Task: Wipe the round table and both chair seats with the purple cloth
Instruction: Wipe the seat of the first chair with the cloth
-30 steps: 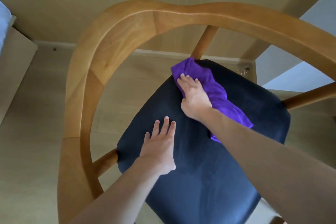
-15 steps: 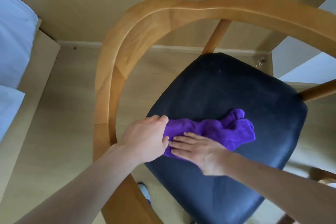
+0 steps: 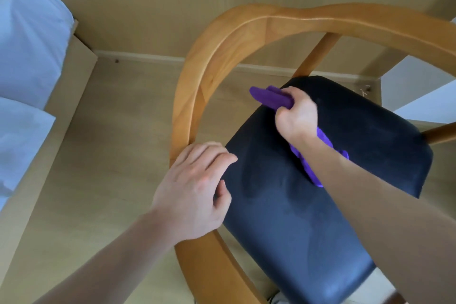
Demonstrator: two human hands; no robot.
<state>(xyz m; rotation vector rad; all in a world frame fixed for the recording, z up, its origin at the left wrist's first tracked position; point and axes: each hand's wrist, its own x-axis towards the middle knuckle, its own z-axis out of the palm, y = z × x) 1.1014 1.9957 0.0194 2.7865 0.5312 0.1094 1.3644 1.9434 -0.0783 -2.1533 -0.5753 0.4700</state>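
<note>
A wooden chair with a curved armrest frame (image 3: 197, 86) carries a dark navy seat (image 3: 308, 217). My right hand (image 3: 297, 113) grips the purple cloth (image 3: 269, 99) in a fist above the seat's far left corner. One end of the cloth sticks out past the fingers, and the other end trails under my wrist onto the seat. My left hand (image 3: 195, 187) hovers with loosely bent fingers at the seat's left edge, by the armrest, holding nothing. The round table is out of view.
A bed with white sheets (image 3: 27, 57) and its beige base stand at the left. A beige wall and skirting board run behind the chair. Light wooden floor (image 3: 118, 143) lies between bed and chair. A white surface (image 3: 419, 81) shows at the right.
My right hand has closed round the cloth and carried it from the seat's near left part to the far left corner. My left hand let go of the cloth and drew back.
</note>
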